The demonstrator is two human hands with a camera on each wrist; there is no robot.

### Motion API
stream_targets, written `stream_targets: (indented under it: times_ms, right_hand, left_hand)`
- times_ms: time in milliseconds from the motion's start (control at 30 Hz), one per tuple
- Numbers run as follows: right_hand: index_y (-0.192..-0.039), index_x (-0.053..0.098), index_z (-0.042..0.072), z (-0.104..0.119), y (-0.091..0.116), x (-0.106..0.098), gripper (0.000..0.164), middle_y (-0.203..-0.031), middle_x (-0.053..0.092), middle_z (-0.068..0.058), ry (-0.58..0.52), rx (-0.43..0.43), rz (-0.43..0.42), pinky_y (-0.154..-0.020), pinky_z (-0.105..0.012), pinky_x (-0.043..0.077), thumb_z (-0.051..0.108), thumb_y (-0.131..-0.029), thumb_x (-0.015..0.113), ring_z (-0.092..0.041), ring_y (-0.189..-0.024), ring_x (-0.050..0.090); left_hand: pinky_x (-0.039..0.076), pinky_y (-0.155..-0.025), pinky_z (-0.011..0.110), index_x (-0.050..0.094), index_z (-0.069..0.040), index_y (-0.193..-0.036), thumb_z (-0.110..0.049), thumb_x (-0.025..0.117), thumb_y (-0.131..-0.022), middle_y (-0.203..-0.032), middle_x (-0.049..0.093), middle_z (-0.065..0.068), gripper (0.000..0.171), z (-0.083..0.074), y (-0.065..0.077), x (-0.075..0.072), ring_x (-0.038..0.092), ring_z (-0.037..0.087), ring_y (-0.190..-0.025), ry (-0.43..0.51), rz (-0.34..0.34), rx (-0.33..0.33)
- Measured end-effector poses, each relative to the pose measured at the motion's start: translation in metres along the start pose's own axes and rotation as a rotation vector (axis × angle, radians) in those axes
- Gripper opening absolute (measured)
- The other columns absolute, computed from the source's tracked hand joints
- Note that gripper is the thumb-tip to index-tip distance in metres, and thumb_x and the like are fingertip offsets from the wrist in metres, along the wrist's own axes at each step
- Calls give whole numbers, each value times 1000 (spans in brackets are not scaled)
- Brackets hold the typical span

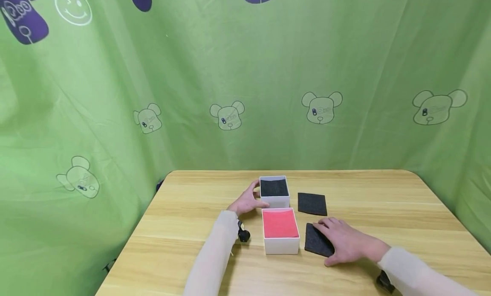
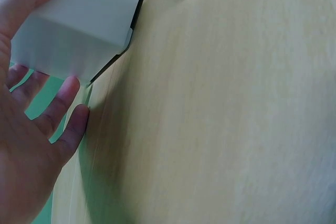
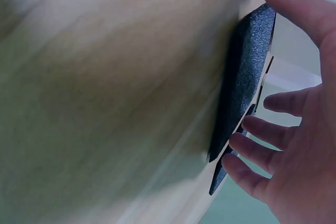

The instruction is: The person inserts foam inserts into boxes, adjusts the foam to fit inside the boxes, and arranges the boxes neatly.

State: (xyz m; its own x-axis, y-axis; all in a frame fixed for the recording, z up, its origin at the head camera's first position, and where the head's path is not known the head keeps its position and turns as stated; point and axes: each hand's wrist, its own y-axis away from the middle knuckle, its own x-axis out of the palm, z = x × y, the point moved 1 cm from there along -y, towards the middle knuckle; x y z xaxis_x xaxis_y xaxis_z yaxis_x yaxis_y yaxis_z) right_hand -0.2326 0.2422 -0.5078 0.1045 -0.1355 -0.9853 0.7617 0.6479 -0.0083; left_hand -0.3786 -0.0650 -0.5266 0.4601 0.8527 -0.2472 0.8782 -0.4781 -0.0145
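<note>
My left hand (image 1: 248,201) holds the left side of the farther white box (image 1: 275,202), with the thumb along its near face and the fingers at its far side. Inside that box lies a black foam piece (image 1: 274,187). Just nearer to me, a second white box (image 1: 281,245) contains a red sheet (image 1: 280,224). My right hand (image 1: 347,241) hovers at a square black foam pad (image 1: 319,240), thumb and fingers spread around it and partly covering it. In the right wrist view, the same pad (image 3: 247,72) lies tilted between thumb and fingertips.
Another black foam pad (image 1: 312,204) lies flat to the right of the farther box. Everything stands on a wooden table (image 1: 184,227). A green curtain with bear prints (image 1: 268,146) hangs behind the table and along both sides.
</note>
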Motion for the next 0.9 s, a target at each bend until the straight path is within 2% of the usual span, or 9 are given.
stream_targets:
  times_ms: [233,467,600,900]
  right_hand:
    - [-137,43,-2,-2,0,0,90,-128,46,-19,-35,17,2,-95,-57,36,47,-69,77,-37,-117,43]
    - [-135,44,-3,-6,-1,0,87,-127,49,-17,-13,25,-7,-94,-57,37,43,-70,78,-36,-116,45]
    - [-135,44,-3,-5,-1,-1,87,-125,50,-17,-8,7,-15,-91,-59,38,41,-68,78,-36,-114,46]
    - [-136,43,-3,-1,-4,-6,91,-126,50,-18,-35,23,16,-91,-59,38,42,-66,80,-37,-115,46]
  left_hand:
    - [49,-86,31,22,-15,-148,0,81,-70,-140,39,4,99,1,0,1,56,18,-107,14,4,2]
    - [50,-85,32,24,-13,-147,2,80,-70,-139,39,7,97,1,1,1,57,21,-106,17,4,18]
    - [50,-86,32,23,-15,-148,0,81,-70,-140,39,7,98,3,0,2,57,19,-106,12,6,7]
    - [48,-88,32,20,-15,-149,-1,81,-70,-142,38,5,101,1,1,1,56,18,-107,5,1,-5]
